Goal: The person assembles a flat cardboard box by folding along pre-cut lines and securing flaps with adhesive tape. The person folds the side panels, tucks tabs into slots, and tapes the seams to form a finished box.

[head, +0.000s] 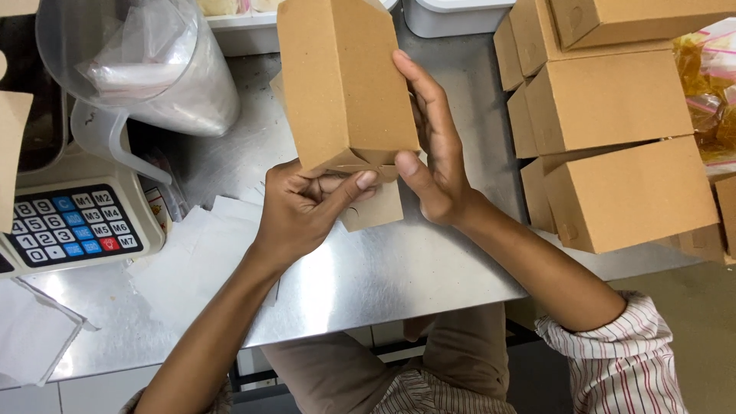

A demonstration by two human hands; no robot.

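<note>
the brown cardboard box (341,80) is held above the steel table (383,272), near its middle, with its long body tilted away from the person and its bottom end facing the hands. the left hand (303,207) is clamped on the lower end of the box: its fingers curl under the bottom flaps (360,163) and its thumb presses against a loose flap (376,208) that hangs below the box. the right hand (433,149) grips the right side wall of the box, fingers stretched up along the wall and thumb set on the bottom edge just beside the left thumb. the two hands are close together at the bottom end, thumbs nearly touching. the bottom flaps are partly folded inward and not yet flat. to the right on the table stands a stack of folded brown boxes (613,107), well apart from the held box, with clear bags of yellowish contents (709,92) at the far right edge. to the left sits a weighing scale with a keypad (73,226), and behind it a clear plastic jug (138,69) holding plastic bags. white paper sheets (195,257) lie on the table just beside the left forearm. white containers (452,15) stand at the far edge of the table. the right sleeve (621,360) is striped.
</note>
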